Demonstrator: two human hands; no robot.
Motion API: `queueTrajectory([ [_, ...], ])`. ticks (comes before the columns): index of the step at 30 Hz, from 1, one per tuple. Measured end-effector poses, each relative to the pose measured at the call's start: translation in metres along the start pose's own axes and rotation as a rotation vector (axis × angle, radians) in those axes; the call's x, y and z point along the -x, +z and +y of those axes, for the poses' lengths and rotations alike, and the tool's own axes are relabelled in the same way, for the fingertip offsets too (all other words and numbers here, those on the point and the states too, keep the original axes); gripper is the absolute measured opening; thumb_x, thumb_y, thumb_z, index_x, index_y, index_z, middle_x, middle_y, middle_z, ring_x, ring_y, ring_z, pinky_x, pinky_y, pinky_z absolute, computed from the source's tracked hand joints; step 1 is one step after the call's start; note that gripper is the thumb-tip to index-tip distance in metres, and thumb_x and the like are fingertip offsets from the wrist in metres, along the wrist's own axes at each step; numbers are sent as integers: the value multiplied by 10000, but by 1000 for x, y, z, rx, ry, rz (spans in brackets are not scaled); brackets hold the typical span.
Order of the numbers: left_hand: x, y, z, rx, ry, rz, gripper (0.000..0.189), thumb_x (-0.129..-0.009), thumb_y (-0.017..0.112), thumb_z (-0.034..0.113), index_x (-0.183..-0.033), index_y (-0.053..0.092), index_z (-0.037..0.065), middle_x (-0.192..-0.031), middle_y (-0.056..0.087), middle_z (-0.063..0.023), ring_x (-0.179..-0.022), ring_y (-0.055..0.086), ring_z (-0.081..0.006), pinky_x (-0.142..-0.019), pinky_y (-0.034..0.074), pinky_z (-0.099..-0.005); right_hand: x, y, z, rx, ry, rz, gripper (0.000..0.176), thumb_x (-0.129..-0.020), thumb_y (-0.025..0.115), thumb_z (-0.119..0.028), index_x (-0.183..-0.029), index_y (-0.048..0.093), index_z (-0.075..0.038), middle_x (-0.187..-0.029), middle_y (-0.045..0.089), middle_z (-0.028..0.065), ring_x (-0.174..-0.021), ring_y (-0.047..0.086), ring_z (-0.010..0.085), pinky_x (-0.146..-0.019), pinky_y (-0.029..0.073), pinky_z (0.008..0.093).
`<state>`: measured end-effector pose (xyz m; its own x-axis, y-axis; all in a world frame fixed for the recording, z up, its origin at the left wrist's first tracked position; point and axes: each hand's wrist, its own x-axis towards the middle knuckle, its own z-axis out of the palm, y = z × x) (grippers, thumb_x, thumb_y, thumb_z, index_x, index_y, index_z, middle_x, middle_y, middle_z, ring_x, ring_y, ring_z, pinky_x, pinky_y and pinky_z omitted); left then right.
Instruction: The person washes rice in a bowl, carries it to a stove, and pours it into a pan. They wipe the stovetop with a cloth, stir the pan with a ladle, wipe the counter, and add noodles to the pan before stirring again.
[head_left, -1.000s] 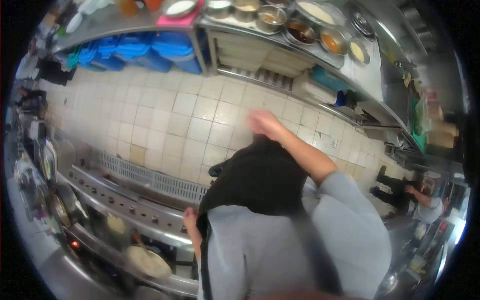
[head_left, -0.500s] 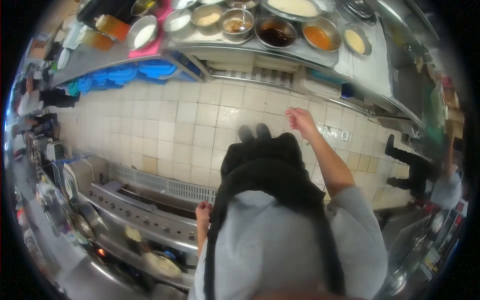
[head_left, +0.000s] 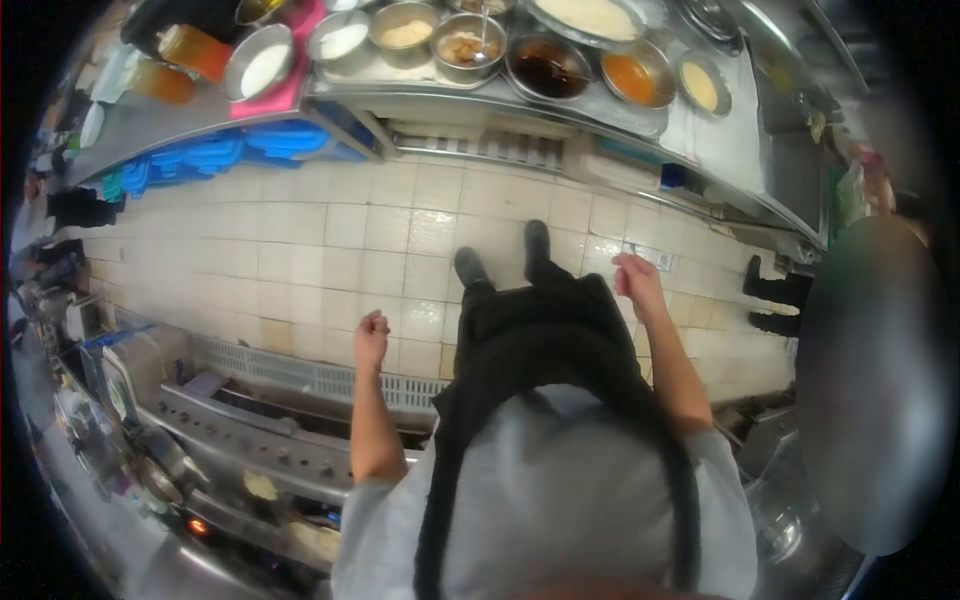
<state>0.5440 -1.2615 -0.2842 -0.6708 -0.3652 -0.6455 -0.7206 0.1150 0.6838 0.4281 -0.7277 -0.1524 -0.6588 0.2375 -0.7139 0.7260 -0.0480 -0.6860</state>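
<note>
My left hand (head_left: pixel 371 340) hangs over the tiled floor, its fingers loosely curled with nothing seen in them. It is nearest to the stove front (head_left: pixel 260 435). On the other side, my right hand (head_left: pixel 637 283) is held out before my dark apron (head_left: pixel 550 325), fingers closed in and no object showing. Neither hand touches anything. Ahead on the counter stand several metal bowls: one with dark sauce (head_left: pixel 548 68), one with orange sauce (head_left: pixel 637 74), one with white contents (head_left: pixel 259 66).
Blue lidded containers (head_left: pixel 215 152) sit under the counter. A pan (head_left: pixel 160 480) and a small glowing flame (head_left: pixel 197 525) show on the stove. At right, a large blurred grey oval (head_left: pixel 875 400) partly hides another person's dark legs (head_left: pixel 780 292). More people stand at far left.
My left hand has swung forward from beside my hip. The right hand has drawn back slightly and shifted right. My feet are now in a stride, and the grey oval has appeared.
</note>
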Motion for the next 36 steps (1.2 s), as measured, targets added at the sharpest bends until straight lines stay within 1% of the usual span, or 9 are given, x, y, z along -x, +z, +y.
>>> queueTrajectory([
  [6,-10,30,-31,-64,-29,-83,339,-928,604,164,-1194,598,-45,-889,666,-90,-745,631,-147,-674,512,-276,-15,0,-57,431,-423,-48,223,-974,584,-198,-1032,656,5,-723,623,39,-603,579,99,-570,488,251],
  [11,17,57,-86,62,-186,34,304,-921,621,191,-1138,618,-22,-830,643,-69,-660,608,-125,-546,470,-265,-70,-43,-109,466,-666,-53,204,-974,589,-182,-1066,657,-13,-818,632,23,-688,574,82,-642,487,241],
  [13,47,75,-72,24,-221,98,299,-927,614,206,-1135,622,-8,-820,637,-59,-656,604,-126,-525,453,-261,-108,-69,-130,551,-916,135,233,-975,593,-186,-1134,637,-21,-959,649,45,-811,600,107,-750,504,254],
  [17,114,132,-27,190,-390,219,306,-942,598,219,-1167,617,13,-907,651,-60,-752,624,-142,-576,472,-262,-165,-111,-157,499,-1016,134,291,-970,587,-166,-1213,593,-7,-1082,633,105,-967,604,159,-850,494,290],
  [20,123,179,-8,542,-529,116,339,-968,585,244,-1222,578,19,-1020,650,-72,-829,628,-159,-634,497,-259,-195,-134,-156,650,-1067,201,345,-963,587,-161,-1269,552,-6,-1230,578,153,-1125,561,240,-962,448,339],
  [27,-12,293,66,569,-390,-23,361,-969,589,300,-1190,616,15,-1016,672,-80,-868,623,-150,-778,502,-276,-249,-122,-154,973,-1198,201,374,-976,552,-168,-1289,521,34,-1347,509,213,-1255,484,315,-1053,388,383],
  [30,-111,363,81,611,-192,-215,270,-974,580,254,-1072,652,13,-861,645,-34,-758,582,-105,-679,485,-254,-263,-117,-147,1051,-1158,207,384,-997,514,-167,-1314,500,49,-1361,503,210,-1263,479,311,-1075,372,389],
  [31,-125,385,114,694,-183,-122,252,-972,584,238,-1082,654,22,-868,648,-30,-775,592,-107,-682,492,-256,-259,-113,-145,974,-1090,235,387,-1007,495,-165,-1326,492,54,-1366,501,207,-1268,475,308,-1085,363,390],
  [36,-218,488,192,828,-68,-281,250,-924,621,181,-1127,637,35,-979,664,-23,-876,617,-137,-749,515,-303,-258,-108,-142,1060,-1106,260,387,-1011,462,-132,-1346,476,61,-1365,502,202,-1265,475,298,-1097,345,384],
])
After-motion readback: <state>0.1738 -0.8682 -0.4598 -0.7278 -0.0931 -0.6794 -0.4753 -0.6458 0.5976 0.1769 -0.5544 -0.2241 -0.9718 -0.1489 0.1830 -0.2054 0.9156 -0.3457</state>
